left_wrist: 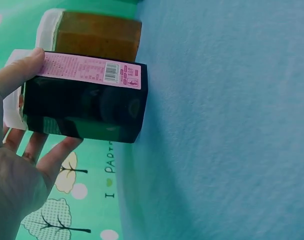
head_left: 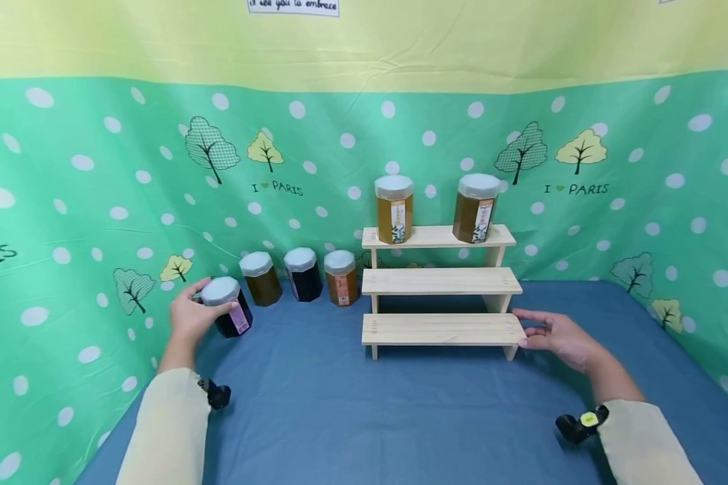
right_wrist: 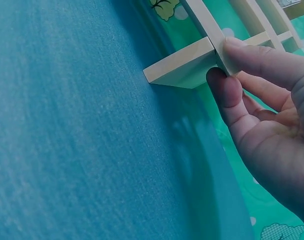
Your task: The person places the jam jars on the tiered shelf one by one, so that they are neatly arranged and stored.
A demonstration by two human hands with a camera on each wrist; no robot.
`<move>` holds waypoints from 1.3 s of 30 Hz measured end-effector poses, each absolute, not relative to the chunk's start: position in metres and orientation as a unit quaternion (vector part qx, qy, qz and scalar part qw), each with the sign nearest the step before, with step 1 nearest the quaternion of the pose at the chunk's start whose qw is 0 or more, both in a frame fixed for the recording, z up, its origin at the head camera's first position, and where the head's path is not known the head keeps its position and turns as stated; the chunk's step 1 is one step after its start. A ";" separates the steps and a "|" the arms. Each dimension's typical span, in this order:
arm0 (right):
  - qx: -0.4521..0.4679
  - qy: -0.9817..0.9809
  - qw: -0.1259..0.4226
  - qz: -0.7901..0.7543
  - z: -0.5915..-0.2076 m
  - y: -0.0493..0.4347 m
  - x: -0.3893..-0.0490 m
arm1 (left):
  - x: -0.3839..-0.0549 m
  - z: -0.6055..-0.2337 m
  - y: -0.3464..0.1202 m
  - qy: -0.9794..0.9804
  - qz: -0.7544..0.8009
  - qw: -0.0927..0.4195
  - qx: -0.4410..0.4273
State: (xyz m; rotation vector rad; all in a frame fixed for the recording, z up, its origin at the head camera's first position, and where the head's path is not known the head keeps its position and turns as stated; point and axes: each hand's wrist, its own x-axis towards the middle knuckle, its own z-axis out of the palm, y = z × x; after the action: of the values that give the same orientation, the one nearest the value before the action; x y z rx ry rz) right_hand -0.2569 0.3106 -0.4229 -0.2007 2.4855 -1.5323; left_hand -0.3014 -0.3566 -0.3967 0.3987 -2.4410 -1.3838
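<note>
At the left, my left hand (head_left: pixel 193 315) grips a dark jar (head_left: pixel 235 322) with a white lid and a pink label. In the left wrist view the thumb lies by the lid and the other fingers curl on the opposite side of the dark jar (left_wrist: pixel 87 107). Whether its base touches the cloth is hard to tell. My right hand (head_left: pixel 561 339) pinches the right end of the lowest step of a three-step wooden rack (head_left: pixel 443 329). Close up, thumb and forefinger meet that board (right_wrist: pixel 212 30) at its corner.
An amber jar (head_left: pixel 394 214) and a brown jar (head_left: pixel 476 212) stand on the top step. Left of the rack, a brown jar (head_left: pixel 263 286), a black jar (head_left: pixel 305 279) and an orange-brown jar (head_left: pixel 342 286) stand on the blue cloth (head_left: pixel 315 404). A green printed curtain (head_left: pixel 315 155) hangs behind.
</note>
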 end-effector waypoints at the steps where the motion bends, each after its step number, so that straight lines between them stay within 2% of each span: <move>1: -0.066 0.845 0.106 -0.520 -0.423 0.310 -0.257 | -0.300 -0.397 -0.356 -0.852 -0.481 0.155 0.139; 20: -0.061 0.846 0.106 -0.519 -0.425 0.310 -0.258 | -0.278 -0.391 -0.339 -0.860 -0.474 0.152 0.109; 39: -0.056 0.849 0.104 -0.514 -0.424 0.309 -0.257 | -0.253 -0.375 -0.315 -0.882 -0.438 0.170 0.044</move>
State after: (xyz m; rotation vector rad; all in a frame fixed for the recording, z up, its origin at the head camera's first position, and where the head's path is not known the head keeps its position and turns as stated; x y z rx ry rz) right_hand -0.2574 0.3092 -0.4235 -0.1647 2.5050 -1.5174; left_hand -0.2529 -0.3154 -0.3749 0.1250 -2.5062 -1.2441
